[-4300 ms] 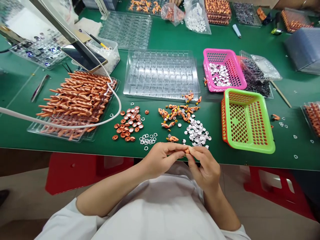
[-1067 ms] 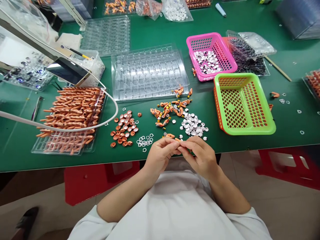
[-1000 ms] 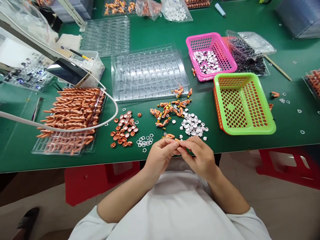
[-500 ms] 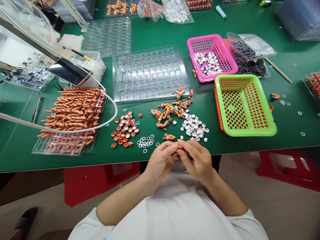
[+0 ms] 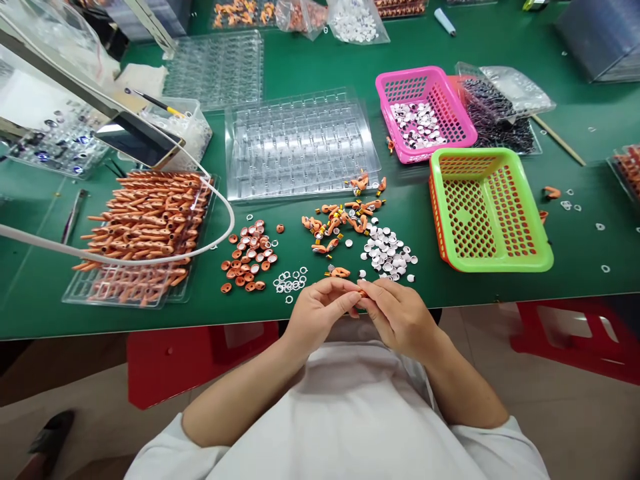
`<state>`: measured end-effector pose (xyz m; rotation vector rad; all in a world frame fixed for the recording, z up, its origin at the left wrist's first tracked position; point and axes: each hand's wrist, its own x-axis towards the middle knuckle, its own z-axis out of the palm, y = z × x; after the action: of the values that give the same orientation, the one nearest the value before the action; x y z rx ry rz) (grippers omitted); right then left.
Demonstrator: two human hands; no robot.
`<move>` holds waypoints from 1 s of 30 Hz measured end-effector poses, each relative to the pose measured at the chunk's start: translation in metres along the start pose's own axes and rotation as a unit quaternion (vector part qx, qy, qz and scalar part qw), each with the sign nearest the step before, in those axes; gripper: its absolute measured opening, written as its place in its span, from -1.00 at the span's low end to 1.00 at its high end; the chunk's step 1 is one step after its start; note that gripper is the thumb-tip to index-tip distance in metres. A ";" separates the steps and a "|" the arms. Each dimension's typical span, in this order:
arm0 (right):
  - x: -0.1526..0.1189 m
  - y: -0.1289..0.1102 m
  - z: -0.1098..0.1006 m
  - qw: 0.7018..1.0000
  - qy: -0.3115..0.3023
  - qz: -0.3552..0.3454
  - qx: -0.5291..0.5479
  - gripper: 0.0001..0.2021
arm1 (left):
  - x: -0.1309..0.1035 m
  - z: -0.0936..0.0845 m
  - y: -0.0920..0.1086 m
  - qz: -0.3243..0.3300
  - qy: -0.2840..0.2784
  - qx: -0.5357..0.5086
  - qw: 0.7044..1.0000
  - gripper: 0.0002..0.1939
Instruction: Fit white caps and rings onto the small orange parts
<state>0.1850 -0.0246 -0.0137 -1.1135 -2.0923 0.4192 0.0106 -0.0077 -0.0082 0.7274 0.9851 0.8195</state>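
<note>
Both hands meet at the front edge of the green table, their fingertips pinched round one small orange part point(image 5: 362, 293). My left hand point(image 5: 323, 310) grips it from the left, my right hand point(image 5: 400, 312) from the right; the fingers cover most of it. Just beyond lies an orange piece point(image 5: 340, 272), with a pile of orange and gold pieces point(image 5: 335, 223) farther back. White caps point(image 5: 390, 253) are heaped beyond my right hand. Clear rings point(image 5: 290, 281) and copper-coloured cups point(image 5: 250, 257) lie to the left of my left hand.
Clear moulded trays point(image 5: 300, 147) lie behind the piles. A pink basket point(image 5: 465, 130) holds white pieces; a green basket point(image 5: 537, 257) stands to the right. At left are stacked orange parts point(image 5: 150, 213), a phone point(image 5: 137, 140) and a curved white tube point(image 5: 220, 250).
The fingers have shifted slightly around the small orange part, and less of it shows now. My left thumb is stretched farther to the right. The camera view has moved a little.
</note>
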 end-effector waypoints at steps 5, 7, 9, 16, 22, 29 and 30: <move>0.001 -0.004 0.004 0.998 0.030 0.035 0.045 -0.71 | 0.001 0.006 0.001 -0.025 0.035 -0.063 0.997 -0.85; 0.001 -0.005 0.006 0.996 0.042 0.056 0.063 -0.71 | 0.000 0.010 0.002 -0.042 0.052 -0.097 0.993 -0.84; 0.001 -0.007 0.009 0.993 0.046 0.071 0.078 -0.70 | -0.001 0.012 0.003 -0.057 0.059 -0.120 0.989 -0.83; -0.004 -0.008 0.014 0.991 0.054 0.068 0.102 -0.71 | -0.004 0.013 0.000 -0.080 0.045 -0.149 0.985 -0.85; -0.005 -0.005 0.012 0.996 0.042 0.037 0.065 -0.75 | -0.005 0.009 0.004 -0.074 0.016 -0.102 0.992 -0.86; -0.006 -0.004 0.006 0.999 0.028 0.015 0.036 -0.79 | -0.010 0.003 0.022 -0.074 -0.032 0.046 0.996 -0.54; -0.006 -0.005 0.006 0.999 0.032 0.016 0.036 -0.78 | -0.011 0.003 0.023 -0.072 -0.028 0.061 0.995 -0.49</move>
<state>0.1805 -0.0321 -0.0179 -1.1056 -1.9906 0.4647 0.0036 -0.0061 0.0161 0.7703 1.0314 0.6146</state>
